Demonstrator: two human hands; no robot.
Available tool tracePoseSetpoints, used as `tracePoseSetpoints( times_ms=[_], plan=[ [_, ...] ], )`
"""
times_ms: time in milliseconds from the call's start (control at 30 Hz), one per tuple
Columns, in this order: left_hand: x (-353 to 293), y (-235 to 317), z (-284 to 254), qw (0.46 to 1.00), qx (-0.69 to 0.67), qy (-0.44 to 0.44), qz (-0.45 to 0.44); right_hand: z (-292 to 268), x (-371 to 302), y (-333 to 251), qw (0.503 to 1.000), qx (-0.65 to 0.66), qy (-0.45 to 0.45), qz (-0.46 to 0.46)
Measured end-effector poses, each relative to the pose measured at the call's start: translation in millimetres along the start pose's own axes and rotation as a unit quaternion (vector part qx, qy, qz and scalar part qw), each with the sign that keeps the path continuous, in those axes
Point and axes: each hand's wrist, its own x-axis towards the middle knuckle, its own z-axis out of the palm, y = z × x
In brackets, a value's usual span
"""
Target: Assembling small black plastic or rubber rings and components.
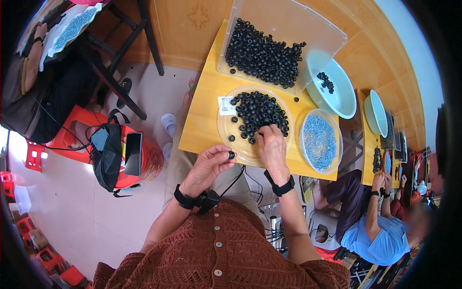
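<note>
My left hand (210, 165) pinches a small black ring-shaped part (231, 155) between thumb and fingertips, just off the near left rim of a clear round tray (225, 130). In that tray lies a heap of black ring-shaped parts (257, 110), with a few loose ones at its left side. My right hand (273, 148) reaches over the tray's near right side. Its fingers are curled together at the heap's near edge, and what they grip, if anything, is hidden. Both wrists wear black bands.
Behind the tray on the yellow table (202, 111), a tilted clear bin (320, 36) holds many more black parts. At right are a pale green basin (344, 103) and a bowl of blue clear pieces (318, 139). Co-workers sit left and right. Left stands a red stool (149, 159) with a phone.
</note>
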Motion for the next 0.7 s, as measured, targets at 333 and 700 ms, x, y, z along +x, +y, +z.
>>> tracePoseSetpoints(
  times_ms=[333, 700],
  plan=[
    [-0.5, 1.4, 1.0, 1.000, 0.005, -0.005, -0.001, -12.2, -10.3, 10.2, 0.730, 0.623, -0.079, 0.270],
    [-2.0, 3.5, 6.6, 1.000, -0.002, 0.014, 0.003, -33.3, -13.5, -17.1, 0.738, 0.610, -0.152, 0.245]
  ],
)
